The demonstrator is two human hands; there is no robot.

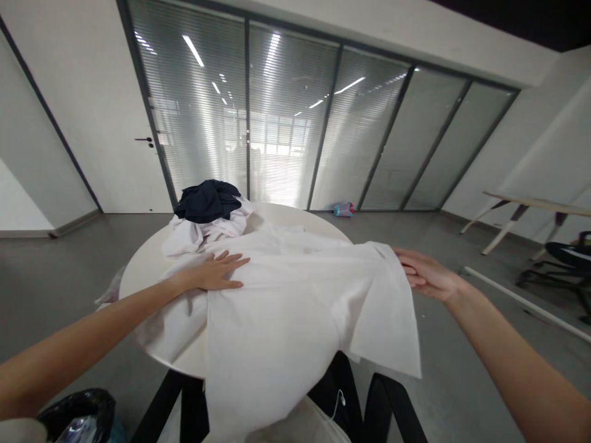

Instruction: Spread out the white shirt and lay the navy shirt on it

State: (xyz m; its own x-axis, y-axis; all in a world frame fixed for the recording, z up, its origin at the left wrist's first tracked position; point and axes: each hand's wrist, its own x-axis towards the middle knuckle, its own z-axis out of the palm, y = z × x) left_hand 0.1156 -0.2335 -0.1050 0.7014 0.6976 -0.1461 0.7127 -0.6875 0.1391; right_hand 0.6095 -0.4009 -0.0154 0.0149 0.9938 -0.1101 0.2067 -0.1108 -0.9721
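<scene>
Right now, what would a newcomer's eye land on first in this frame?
The big white garment spread over the round white table, spilling off its near edge. The left hand lies flat on it, while the right hand touches its right edge. Behind, at the table's far left, a dark garment tops a crumpled pale pile.

Two bare hands showing: left hand (217,274), right hand (427,275). One round table (138,258). One white garment (295,307) lying spread; one dark garment (207,200) sitting at eleven o'clock. One desk (535,206), three o'clock.
</scene>
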